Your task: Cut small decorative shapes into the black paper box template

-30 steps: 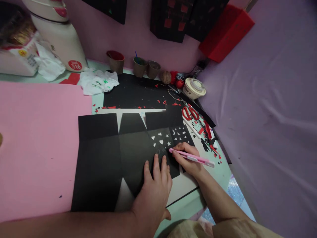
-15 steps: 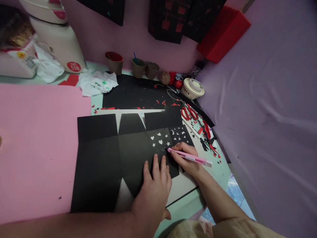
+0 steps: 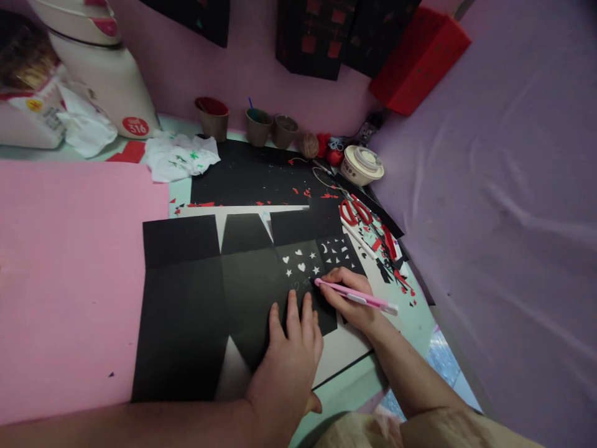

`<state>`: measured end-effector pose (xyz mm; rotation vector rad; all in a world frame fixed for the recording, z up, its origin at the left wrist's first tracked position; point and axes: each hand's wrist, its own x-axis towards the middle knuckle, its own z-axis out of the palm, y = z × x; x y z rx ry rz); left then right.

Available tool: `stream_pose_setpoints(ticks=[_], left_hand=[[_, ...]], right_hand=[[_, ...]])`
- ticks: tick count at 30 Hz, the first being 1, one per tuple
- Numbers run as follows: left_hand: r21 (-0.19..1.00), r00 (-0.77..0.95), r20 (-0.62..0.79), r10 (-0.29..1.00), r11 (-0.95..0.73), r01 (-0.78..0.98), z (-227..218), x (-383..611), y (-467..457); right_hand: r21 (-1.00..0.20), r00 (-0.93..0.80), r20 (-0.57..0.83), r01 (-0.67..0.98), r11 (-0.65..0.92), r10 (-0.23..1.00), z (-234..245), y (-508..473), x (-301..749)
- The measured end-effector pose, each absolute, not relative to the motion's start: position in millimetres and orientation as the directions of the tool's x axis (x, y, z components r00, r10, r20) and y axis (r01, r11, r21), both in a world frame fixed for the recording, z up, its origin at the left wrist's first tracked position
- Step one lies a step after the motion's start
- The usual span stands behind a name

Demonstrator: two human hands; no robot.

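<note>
A large black paper sheet (image 3: 186,311) lies flat on the table, with small hearts, stars and crescents (image 3: 302,261) cut out of its right panels. My left hand (image 3: 291,354) rests flat on the black sheet with fingers stretched out, pressing it down just below the cutouts. My right hand (image 3: 349,298) is closed around a pink craft knife (image 3: 357,297), whose tip touches the black paper right under the cutouts.
A big pink sheet (image 3: 65,280) covers the table's left. Red scissors (image 3: 357,211) and red and black scraps lie to the right. Three paper cups (image 3: 254,124), a twine ball (image 3: 308,145), a lidded white tub (image 3: 361,165) and crumpled white cloth (image 3: 180,155) stand at the back. Purple fabric (image 3: 504,199) fills the right.
The view has shifted slightly. Both hands stay in place; the knife tip has edged a little leftward on the black paper.
</note>
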<state>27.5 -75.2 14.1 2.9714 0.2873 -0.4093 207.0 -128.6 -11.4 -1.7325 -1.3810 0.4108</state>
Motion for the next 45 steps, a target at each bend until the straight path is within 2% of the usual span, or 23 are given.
stream_pose_setpoints(ticks=[7,18,30,39,45], left_hand=[[0.100,0.952,-0.258,0.163,-0.976,0.194,12.4,27.0,-76.2],[0.072,0.965,-0.175,0.194,-0.975,0.209,10.2,22.8,-77.5],[0.097,0.959,-0.212,0.190,-0.972,0.214,13.0,25.2,-76.0],[0.099,0.963,-0.182,0.199,-0.970,0.220,11.5,23.4,-77.5],[0.099,0.962,-0.188,0.197,-0.971,0.218,10.9,24.3,-76.8]], right_hand=[[-0.718,0.267,0.245,0.696,-0.010,0.932,-4.9,-128.4,202.7],[-0.742,0.235,0.244,0.670,0.025,0.941,-10.1,-128.6,205.8],[-0.697,0.184,0.276,0.715,0.064,0.944,-7.5,-127.6,207.2],[-0.711,0.210,0.263,0.702,0.042,0.942,-8.9,-128.8,207.6],[-0.775,0.335,0.234,0.632,-0.034,0.913,-8.9,-130.8,205.4]])
